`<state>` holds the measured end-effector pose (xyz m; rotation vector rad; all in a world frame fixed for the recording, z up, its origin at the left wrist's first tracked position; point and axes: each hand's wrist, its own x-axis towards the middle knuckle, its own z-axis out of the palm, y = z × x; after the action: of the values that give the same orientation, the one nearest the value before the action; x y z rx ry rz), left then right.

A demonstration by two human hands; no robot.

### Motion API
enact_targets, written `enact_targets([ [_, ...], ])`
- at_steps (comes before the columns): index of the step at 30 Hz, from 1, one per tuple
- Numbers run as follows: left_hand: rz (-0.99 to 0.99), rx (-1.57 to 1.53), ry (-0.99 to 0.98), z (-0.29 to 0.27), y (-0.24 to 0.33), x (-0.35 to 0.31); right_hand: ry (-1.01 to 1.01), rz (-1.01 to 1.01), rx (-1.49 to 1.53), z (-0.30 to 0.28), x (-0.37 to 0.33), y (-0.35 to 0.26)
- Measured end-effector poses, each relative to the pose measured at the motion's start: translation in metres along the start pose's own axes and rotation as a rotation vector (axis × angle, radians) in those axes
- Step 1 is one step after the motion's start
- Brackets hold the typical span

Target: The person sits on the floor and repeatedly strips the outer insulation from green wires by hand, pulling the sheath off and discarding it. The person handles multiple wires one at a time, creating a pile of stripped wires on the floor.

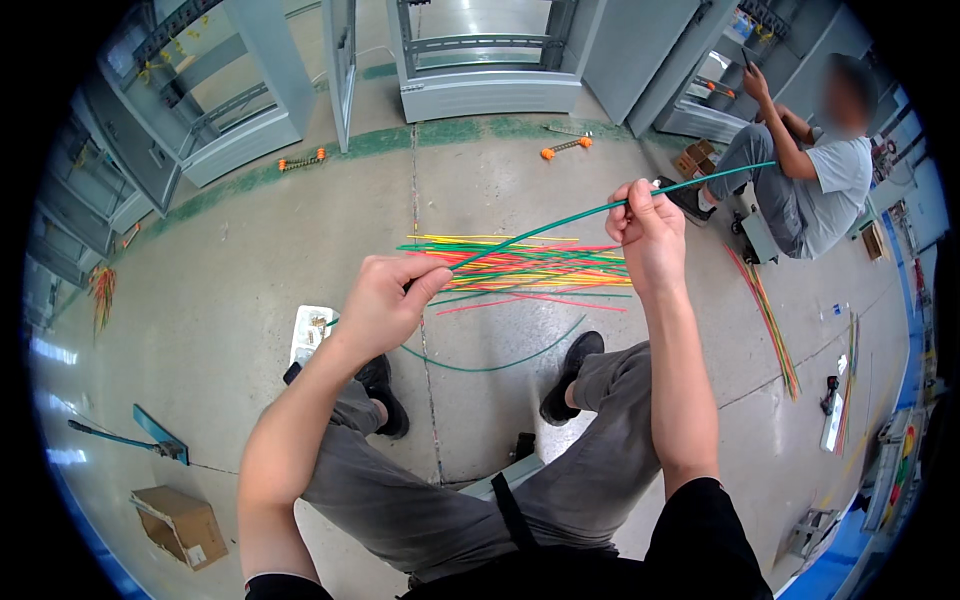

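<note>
A green wire [545,228] stretches between my two hands, above the floor. My left hand [392,290] pinches it near its left end, fingers closed. Farther along, my right hand [648,225] is closed round the same wire, and its free end runs on up to the right. Below and beyond my hands lies a loose bundle of red, yellow and green wires [530,268]. One more green wire [490,369] curves across the floor between my shoes. Beside my left shoe is a white tray [312,330] with small parts, partly hidden by my left forearm.
Grey metal cabinets [490,100] stand along the far side. Orange-ended rods [567,148] lie before them. At the far right a seated person [830,170] holds a phone. More wires [768,325] lie on the right; a cardboard box [180,525] and a blue-based tool [160,435] are left.
</note>
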<state>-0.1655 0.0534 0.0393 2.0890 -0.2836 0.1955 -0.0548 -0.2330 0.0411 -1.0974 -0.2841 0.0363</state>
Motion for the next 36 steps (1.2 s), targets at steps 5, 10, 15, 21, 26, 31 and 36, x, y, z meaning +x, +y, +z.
enact_targets([
  [5,-0.039,0.187,0.017,-0.003,-0.003,0.011,0.025,-0.049,-0.092,0.006,-0.003,0.003],
  [10,0.078,0.064,-0.06,-0.001,-0.003,0.008,0.012,0.099,0.065,0.0,0.005,-0.002],
  [15,0.107,0.1,-0.054,0.0,-0.007,0.008,-0.005,0.102,-0.036,-0.002,0.004,0.002],
  [21,-0.002,-0.035,-0.065,-0.006,-0.006,0.001,0.097,0.025,0.085,-0.017,0.013,-0.008],
  [26,-0.04,-0.042,-0.045,-0.006,-0.01,-0.005,-0.005,0.099,0.023,0.008,0.004,0.01],
  [31,0.037,0.145,0.066,-0.004,-0.009,0.001,-0.023,-0.056,-0.121,0.01,0.0,0.01],
  [36,0.111,0.205,0.03,0.004,-0.017,-0.002,-0.066,0.05,-0.145,0.002,0.007,0.008],
])
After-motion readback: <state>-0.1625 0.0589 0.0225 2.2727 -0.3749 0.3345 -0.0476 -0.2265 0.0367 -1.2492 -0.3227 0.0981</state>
